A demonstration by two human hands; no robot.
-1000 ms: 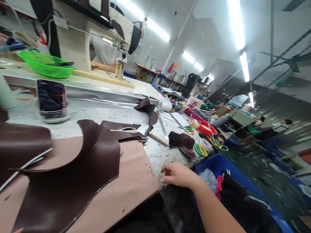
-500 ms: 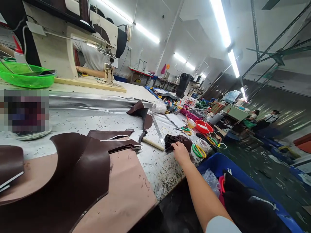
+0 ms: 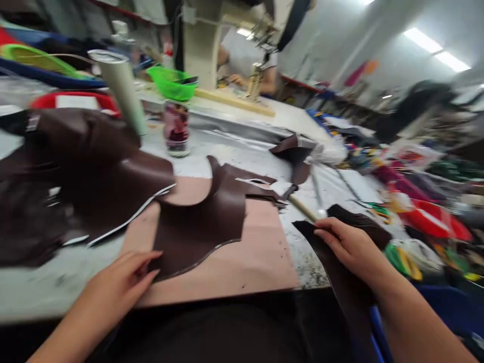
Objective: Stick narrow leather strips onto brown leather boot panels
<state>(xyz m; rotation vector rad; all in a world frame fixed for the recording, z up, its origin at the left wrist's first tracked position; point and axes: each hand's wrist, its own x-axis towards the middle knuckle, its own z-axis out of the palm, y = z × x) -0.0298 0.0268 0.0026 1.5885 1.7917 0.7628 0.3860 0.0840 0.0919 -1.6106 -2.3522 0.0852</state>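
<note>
Through the head view, I take the pink board (image 3: 268, 257) on the worktable as my landmark. A curved brown leather panel (image 3: 212, 227) lies over its middle, curling up at its upper left. I have the left hand (image 3: 126, 277) at the board's near left corner, its thumb and fingers pinching the panel's left edge. I have the right hand (image 3: 351, 247) off the board's right side, grasping a dark leather piece (image 3: 327, 257) between thumb and fingers; this piece slopes down past the table edge, and its lower part is partly hidden by my forearm.

Just beyond that hand, right of the board, I see a fanned stack of dark leather (image 3: 366, 224). Narrow brown strips (image 3: 260, 194) lie across the board's far right part, and a pale-handled tool (image 3: 302, 207) rests just beyond its right corner. Left of the board, a large heap of brown leather (image 3: 102, 166) reaches over its upper left corner. Farther right are a spiral notebook (image 3: 359, 185) and a red basket (image 3: 434, 219), both blurred. Well beyond the board's far edge, a green basket (image 3: 174, 85) stands beside a sewing machine (image 3: 202, 48), with a co-worker (image 3: 268, 78) partly visible behind it.
</note>
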